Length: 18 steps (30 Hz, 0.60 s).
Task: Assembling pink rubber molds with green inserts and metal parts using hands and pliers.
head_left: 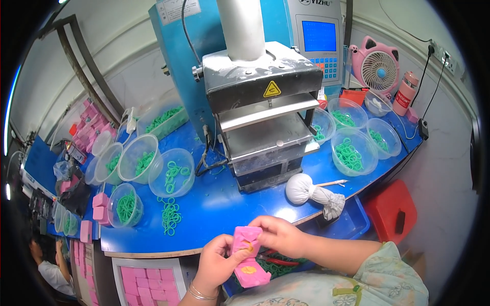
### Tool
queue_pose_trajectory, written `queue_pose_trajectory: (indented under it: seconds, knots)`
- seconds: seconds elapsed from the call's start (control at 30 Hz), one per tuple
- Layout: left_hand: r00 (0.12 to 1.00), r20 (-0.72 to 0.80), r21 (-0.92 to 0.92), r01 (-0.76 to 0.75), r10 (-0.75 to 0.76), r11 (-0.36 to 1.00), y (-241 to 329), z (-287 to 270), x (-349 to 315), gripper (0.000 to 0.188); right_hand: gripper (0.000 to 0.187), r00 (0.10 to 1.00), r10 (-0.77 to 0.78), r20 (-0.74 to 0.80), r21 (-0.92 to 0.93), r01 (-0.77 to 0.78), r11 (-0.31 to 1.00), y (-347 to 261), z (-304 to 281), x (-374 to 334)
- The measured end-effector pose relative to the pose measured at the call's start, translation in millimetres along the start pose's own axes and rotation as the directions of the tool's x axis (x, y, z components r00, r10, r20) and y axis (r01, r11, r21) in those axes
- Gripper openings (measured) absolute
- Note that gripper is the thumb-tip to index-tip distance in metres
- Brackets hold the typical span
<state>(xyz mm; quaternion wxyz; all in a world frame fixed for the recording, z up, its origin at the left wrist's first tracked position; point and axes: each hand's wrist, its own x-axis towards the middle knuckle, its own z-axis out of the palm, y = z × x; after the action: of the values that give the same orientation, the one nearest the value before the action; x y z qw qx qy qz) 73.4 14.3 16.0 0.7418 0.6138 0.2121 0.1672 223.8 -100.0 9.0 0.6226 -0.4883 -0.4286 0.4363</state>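
My left hand [215, 261] grips a pink two-part block mould [253, 278], spread apart like an opened book, with the thumb on its inner side. A yellowish patch shows on the lower half's inner face. My right hand [279, 237] pinches the upper half at its right edge, close to the left fingers. Whatever lies in the fold is too small to make out. Below the hands, red-handled pliers [279, 260] lie over a heap of green ring-shaped pieces [286, 271], partly hidden by the mould and my clothing.
A press machine [265, 132] stands on the blue table [214, 224]. Clear bowls [172, 189] of green rings flank it; loose green rings [171, 217] lie nearby. A tied white cloth pouch [301, 188] rests at the front edge. A red stool [390, 211] stands right; another person [53, 268] sits far left.
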Motion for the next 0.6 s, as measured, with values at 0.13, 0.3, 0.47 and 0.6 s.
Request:
queue_pose_trajectory:
  seconds: [0.13,0.3,0.47,0.6]
  knots:
    - [0.989,-0.010,0.274,-0.140,0.148,0.951,12,9,1,0.018,0.025,0.999,0.005,-0.047,-0.025,-0.006,1.000,-4,1,-6]
    - [0.920,0.034,0.506,-0.352,0.390,0.787,-1,8,5,0.018,0.022,0.999,0.042,-0.030,0.007,-0.042,0.999,-5,8,-8]
    - [0.927,-0.174,0.163,-0.306,0.332,0.938,-8,15,5,0.021,0.021,0.975,0.210,0.079,0.207,-0.222,0.953,20,3,-10]
    - [0.992,-0.031,-0.052,-0.120,0.118,0.991,-4,3,1,0.023,0.022,0.956,0.234,0.179,-0.057,-0.227,0.972,10,-6,-13]
